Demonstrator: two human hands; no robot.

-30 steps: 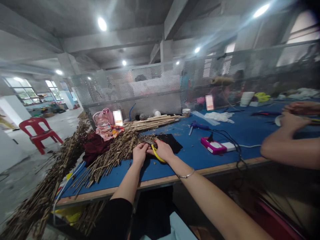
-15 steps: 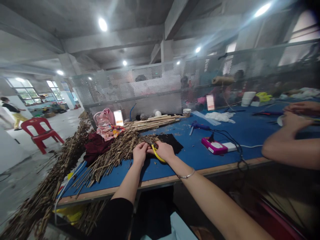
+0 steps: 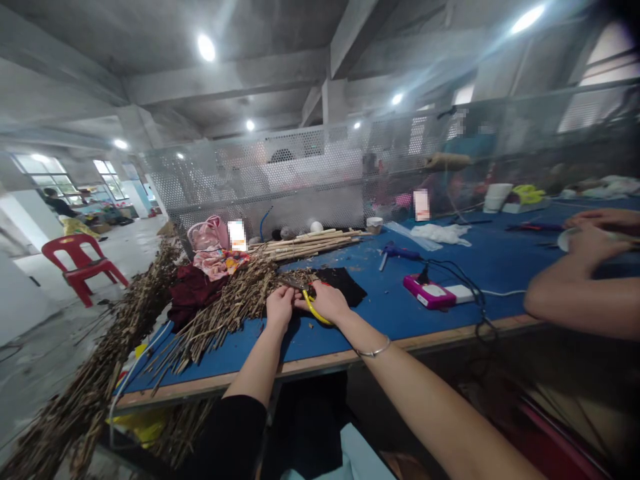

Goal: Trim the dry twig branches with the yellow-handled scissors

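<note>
My right hand (image 3: 327,301) is closed around yellow-handled scissors (image 3: 314,308), whose blades point up and left. Close beside it on the left, my left hand (image 3: 281,305) has its fingers pinched together near the blades; what they hold is too small to make out. Both hands are over the blue table (image 3: 370,327), at the right end of a pile of dried brown stems (image 3: 225,310). Just behind my right hand lies a black cloth (image 3: 347,285).
Pale sticks (image 3: 310,247) lie at the back. On the right are a blue glue gun (image 3: 397,252), a magenta power strip (image 3: 429,292) with cables, and another person's forearms (image 3: 575,293). A dark red cloth (image 3: 193,297) lies left. A red chair (image 3: 80,263) stands beyond.
The scissors' handle has shifted very slightly, and a bit of red shows by my right hand. In the left background, a person has moved right and bends over. My left hand is nearly unmoved.
</note>
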